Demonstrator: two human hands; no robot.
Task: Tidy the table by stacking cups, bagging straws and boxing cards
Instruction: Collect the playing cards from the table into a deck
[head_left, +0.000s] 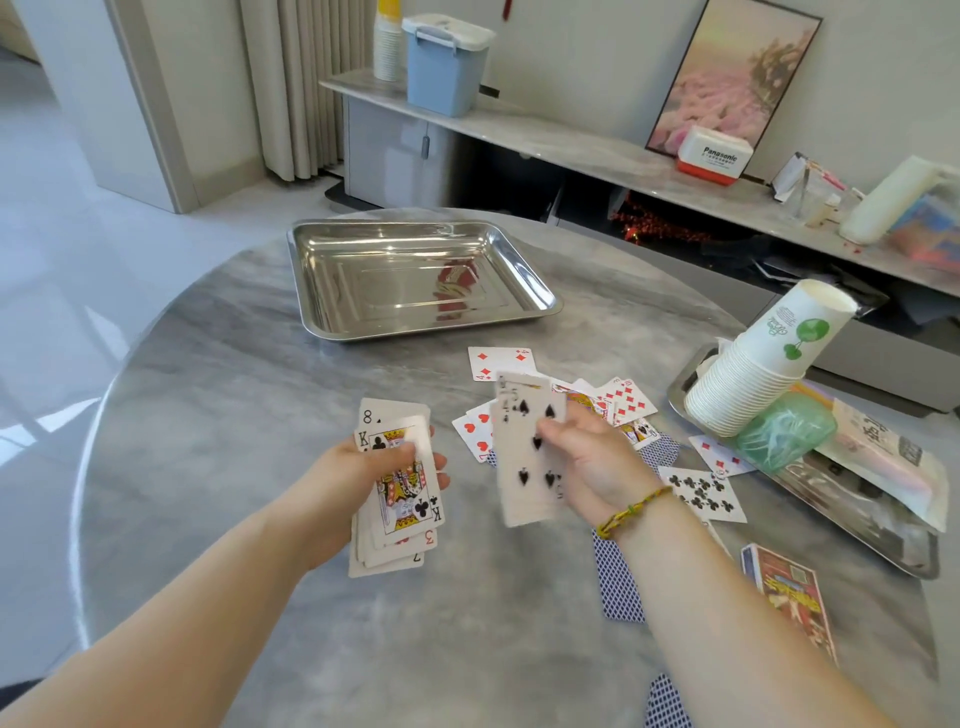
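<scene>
2 bunches held left of the card box: left hand curled round a king-topped stack, right hand pinching spade-faced cards. Gathering step, likely. Next: merge bunches, then scoop loose cards lying beyond the box.

"Panasonic" on box, king of clubs card

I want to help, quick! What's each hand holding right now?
Left hand: grips a card stack, king of clubs on top.
Right hand: pinches a few cards, five of spades showing.
</scene>
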